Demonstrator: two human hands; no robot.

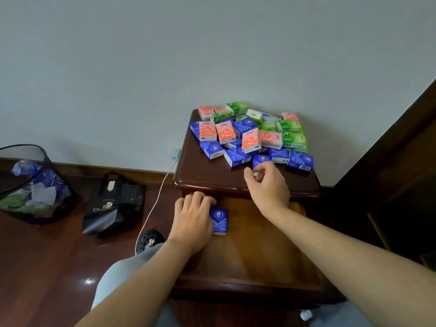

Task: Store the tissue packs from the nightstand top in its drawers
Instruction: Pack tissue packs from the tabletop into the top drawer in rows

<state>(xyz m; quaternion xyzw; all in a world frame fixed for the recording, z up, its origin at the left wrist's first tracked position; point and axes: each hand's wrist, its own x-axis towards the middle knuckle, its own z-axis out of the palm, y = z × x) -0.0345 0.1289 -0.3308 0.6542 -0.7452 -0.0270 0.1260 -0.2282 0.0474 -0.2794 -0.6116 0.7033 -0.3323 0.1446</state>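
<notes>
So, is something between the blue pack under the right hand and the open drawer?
Nothing visible. The right hand pinches a blue tissue pack at the pile's front edge; the open drawer lies directly below.

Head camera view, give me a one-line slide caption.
Left hand sets a blue pack in the drawer; right hand grips another.

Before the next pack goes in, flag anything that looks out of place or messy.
The tissue packs lie in a jumbled heap at the back of the nightstand top, overlapping at mixed angles. Nothing looks spilled or damaged. One blue pack already sits in the open drawer.
</notes>
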